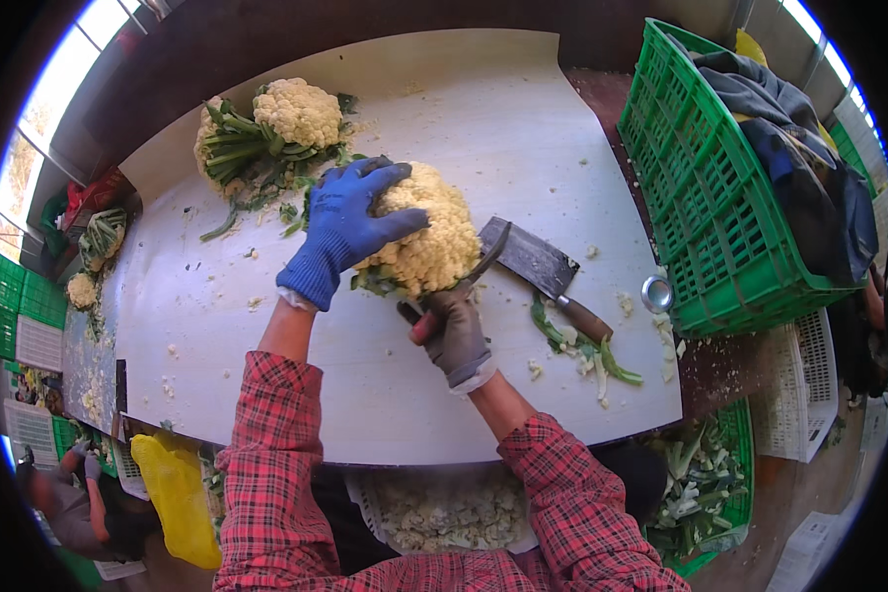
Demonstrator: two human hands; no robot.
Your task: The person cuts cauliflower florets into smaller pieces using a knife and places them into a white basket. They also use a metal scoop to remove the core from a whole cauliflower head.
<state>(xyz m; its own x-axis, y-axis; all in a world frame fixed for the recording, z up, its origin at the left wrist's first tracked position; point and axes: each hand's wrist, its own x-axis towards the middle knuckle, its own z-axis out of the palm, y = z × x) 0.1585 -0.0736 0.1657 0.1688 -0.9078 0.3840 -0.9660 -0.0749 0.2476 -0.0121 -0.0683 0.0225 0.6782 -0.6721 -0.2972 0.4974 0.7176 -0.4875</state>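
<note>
My left hand (359,214), in a blue knit work glove, grips a large cauliflower head (440,226) from its left side, fingers spread over the curds. In a brown-grey glove, my right hand (453,329) holds a knife with a curved dark blade (494,251) and a reddish handle. That blade lies along the lower right edge of the head. A cleaver (530,255) with a wooden handle rests flat on the white tabletop (214,318), just right of the head. Two more cauliflowers (297,112) with leafy green stems sit together at the far left.
A green plastic crate (710,200) with dark cloth stands at the right, a round metal lid (657,294) beside it. Leaf trimmings (614,362) lie near the cleaver. Below the table edge are a bin of florets (451,510) and a crate of trimmings (699,481). Another person (81,496) works lower left.
</note>
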